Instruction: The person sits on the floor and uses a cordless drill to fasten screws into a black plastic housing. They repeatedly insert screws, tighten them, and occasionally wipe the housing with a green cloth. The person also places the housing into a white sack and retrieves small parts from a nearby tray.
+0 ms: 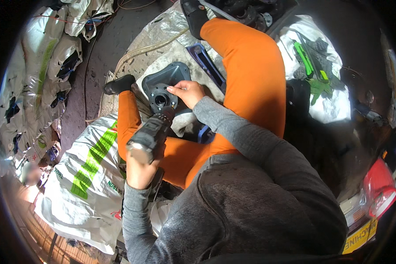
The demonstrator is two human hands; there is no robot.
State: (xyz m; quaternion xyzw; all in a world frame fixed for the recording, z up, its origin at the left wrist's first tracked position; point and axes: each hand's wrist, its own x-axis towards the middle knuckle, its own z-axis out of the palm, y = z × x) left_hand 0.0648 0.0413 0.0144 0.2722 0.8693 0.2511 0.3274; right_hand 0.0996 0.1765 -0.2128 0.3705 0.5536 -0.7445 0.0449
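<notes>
My left hand (141, 173) is wrapped round the grip of a black-and-grey power drill (150, 134). The drill's tip points up and away at the near edge of a dark grey moulded part (166, 74), which lies between my legs. That part has a wide flared plate at its far end and a round flange with a central hole at its near end. My right hand (188, 93) is closed in a pinch at the flange's right rim. Whatever sits between its fingertips, if anything, is too small to make out.
A blue frame-like piece (207, 66) lies right of the grey part. White sacks (90, 176) crowd the left side. At right, a green-handled tool (303, 59) and gloves (319, 88) rest on a white sack. A red container (379, 187) stands lower right. A hose (149, 49) crosses the floor.
</notes>
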